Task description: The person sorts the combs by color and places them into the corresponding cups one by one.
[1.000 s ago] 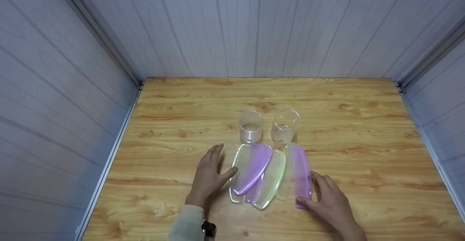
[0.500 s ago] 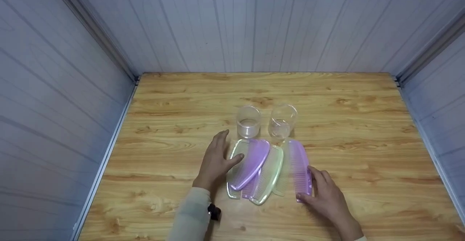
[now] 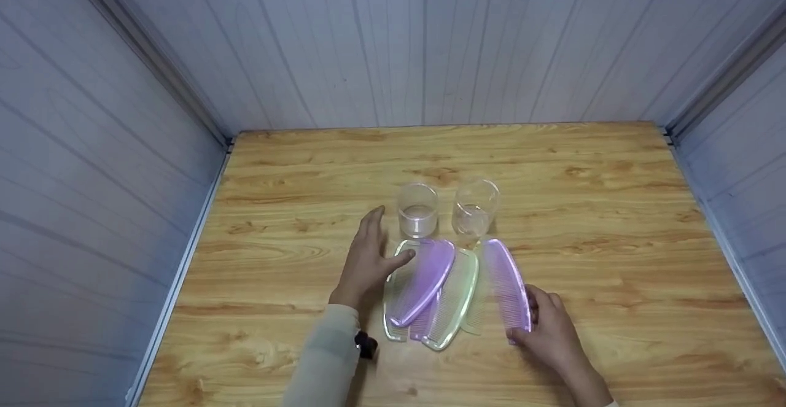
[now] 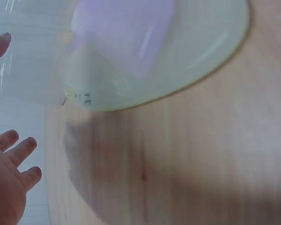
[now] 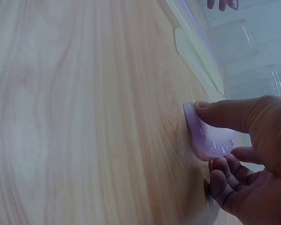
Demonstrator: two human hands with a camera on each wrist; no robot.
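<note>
Between thumb and fingers my right hand (image 3: 556,333) pinches the near end of a purple comb (image 3: 508,284), which is tilted up along its back edge. The right wrist view shows the thumb on one face of that purple comb (image 5: 210,136) and fingertips behind it. Left of it lies a pile of overlapping combs: a purple comb (image 3: 433,275) on top, a pale green comb (image 3: 460,299) beside it, and others partly covered. My left hand (image 3: 367,263) hovers at the pile's left side, fingers extended and thumb over the combs, holding nothing.
Two clear cups, a left cup (image 3: 418,210) and a right cup (image 3: 476,207), stand just behind the combs on the wooden table (image 3: 295,192). Pale panelled walls (image 3: 393,45) enclose the table at the back and both sides.
My right hand has tilted the purple comb up and drawn its near end slightly right, away from the pile. My left hand has moved forward and a little right.
</note>
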